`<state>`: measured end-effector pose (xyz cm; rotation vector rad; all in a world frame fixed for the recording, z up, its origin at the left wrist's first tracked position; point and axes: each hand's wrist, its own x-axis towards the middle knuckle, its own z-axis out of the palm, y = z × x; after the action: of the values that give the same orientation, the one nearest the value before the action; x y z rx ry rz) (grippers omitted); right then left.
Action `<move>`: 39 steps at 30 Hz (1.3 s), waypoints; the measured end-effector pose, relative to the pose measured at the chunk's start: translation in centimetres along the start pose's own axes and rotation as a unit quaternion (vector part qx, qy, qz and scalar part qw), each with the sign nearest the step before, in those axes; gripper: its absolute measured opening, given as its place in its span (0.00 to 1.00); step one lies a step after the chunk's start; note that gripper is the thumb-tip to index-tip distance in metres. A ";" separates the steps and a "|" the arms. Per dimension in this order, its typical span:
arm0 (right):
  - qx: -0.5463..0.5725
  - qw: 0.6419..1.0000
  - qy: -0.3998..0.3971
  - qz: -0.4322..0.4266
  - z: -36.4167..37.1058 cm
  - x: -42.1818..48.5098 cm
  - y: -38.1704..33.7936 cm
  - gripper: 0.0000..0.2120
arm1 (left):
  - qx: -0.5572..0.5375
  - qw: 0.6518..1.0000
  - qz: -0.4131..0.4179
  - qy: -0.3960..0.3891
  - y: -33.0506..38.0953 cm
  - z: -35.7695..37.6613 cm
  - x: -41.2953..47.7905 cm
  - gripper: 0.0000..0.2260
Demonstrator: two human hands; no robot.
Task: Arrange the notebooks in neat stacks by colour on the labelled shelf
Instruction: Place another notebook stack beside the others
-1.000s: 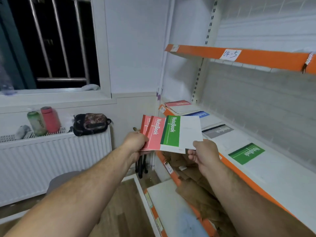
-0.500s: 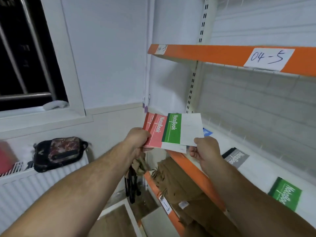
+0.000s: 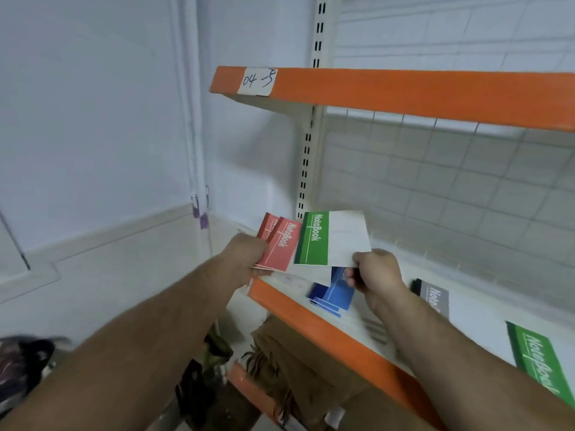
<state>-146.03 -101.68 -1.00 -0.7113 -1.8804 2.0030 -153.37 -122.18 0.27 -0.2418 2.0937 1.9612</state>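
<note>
**Checker:** First entry. Any writing?

**Clerk:** Paper label (image 3: 256,80), handwritten "04-5". It is stuck on the orange front edge of the upper shelf (image 3: 420,94), near its left end.

**Checker:** Notebooks in hand?

**Clerk:** Red notebooks (image 3: 281,247), at least two, fanned, with "NoteBook" in white on the front one. The left hand (image 3: 245,253) grips them at their lower left edge with fingers curled round, forearm reaching up from lower left.
Held green notebook (image 3: 333,239), green band printed "NoteBook", rest of the cover white. The right hand (image 3: 378,272) pinches its lower right corner, thumb on top and fingers curled under, forearm coming from lower right.
The two lots sit side by side; whether they touch or overlap I cannot tell. Both are in the air over the left end of the lower shelf (image 3: 329,332).

**Checker:** Stock lying on that shelf?

**Clerk:** Blue notebooks (image 3: 337,293), a small stack lying flat beneath the right hand, print partly hidden.
Grey notebook (image 3: 434,297), flat, just right of the right wrist, "NoteBook" legible.
Shelved green notebook (image 3: 541,365), flat, far right, "NoteBook" legible, well apart from the grey one.

**Checker:** Below the shelf?

**Clerk:** Brown material (image 3: 295,368), kind unclear. Dark bag (image 3: 21,362), blurred, bottom left.
</note>
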 end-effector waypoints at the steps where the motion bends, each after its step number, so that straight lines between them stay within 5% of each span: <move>1: 0.003 1.000 0.012 0.000 0.6 0.3 0.0 0.06 | 0.010 1.000 0.004 -0.012 0.4 -0.3 1.2 0.06; 12: 0.040 0.992 0.117 0.014 4.6 0.7 0.6 0.08 | 0.185 0.979 0.044 -0.077 1.7 -2.3 9.7 0.09; 19: 0.030 0.987 0.155 0.019 5.9 -0.4 0.9 0.07 | 0.411 0.897 0.142 -0.073 1.4 -3.1 10.8 0.10; 28: 0.013 0.986 0.163 0.025 6.3 -1.6 1.8 0.08 | 0.462 0.866 0.173 -0.079 0.5 -3.1 11.6 0.07; 35: 0.020 0.986 0.162 0.031 5.9 -2.5 2.3 0.08 | 0.519 0.815 0.258 -0.025 0.5 -2.1 10.0 0.24; 39: 0.032 0.985 0.163 0.035 4.6 -3.4 2.4 0.07 | 0.464 0.816 0.338 -0.068 0.3 0.2 8.7 0.15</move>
<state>-145.48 -107.59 -2.74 -1.0304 -1.6138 1.8445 -161.74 -121.49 -2.03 0.9068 2.9570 0.8563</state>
